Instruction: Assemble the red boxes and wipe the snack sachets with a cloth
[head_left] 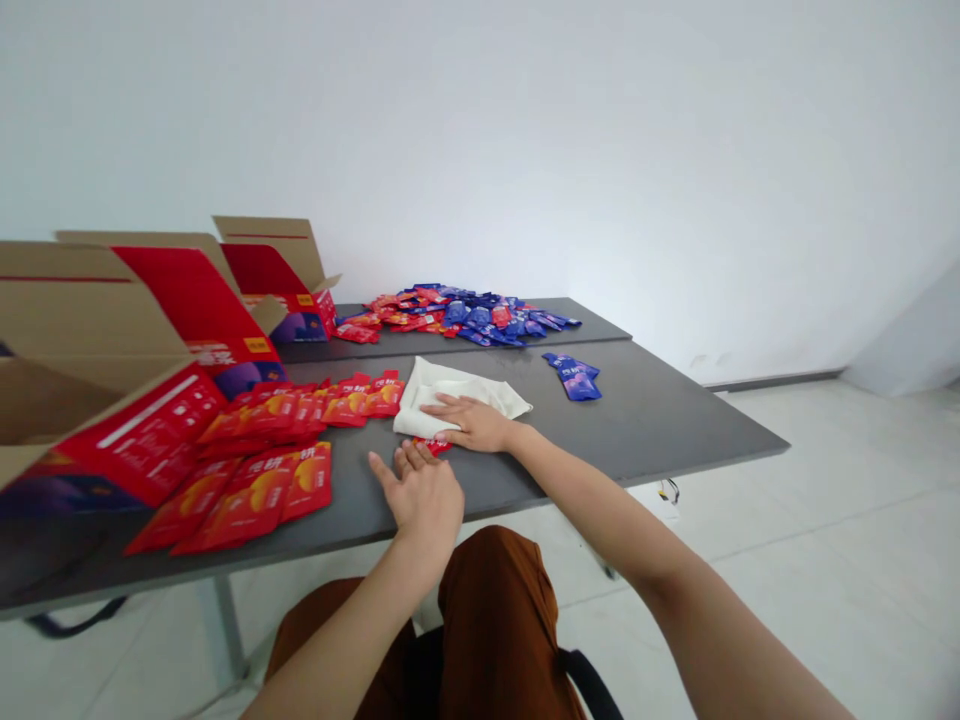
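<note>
A folded white cloth (424, 388) lies on the dark grey table. My right hand (480, 424) rests flat on it, fingers stretched out to the left. Just in front of the cloth, a small red packet (433, 447) shows in part, its far side covered by the cloth and my right hand. My left hand (427, 495) is palm down at the packet's near edge, with thumb apart and fingers extended. Its fingertips seem to touch the packet, though I cannot tell how firmly. Left of my hands, several red packets (259, 495) with an orange fruit print lie overlapping.
Open cardboard boxes (161, 425) stand at the left, flaps up. More red packets (349, 400) lie in a row beside the cloth. A mixed heap of blue and red packets (480, 315) is at the back. Blue packets (577, 380) lie to the right, before the table's right edge (712, 400).
</note>
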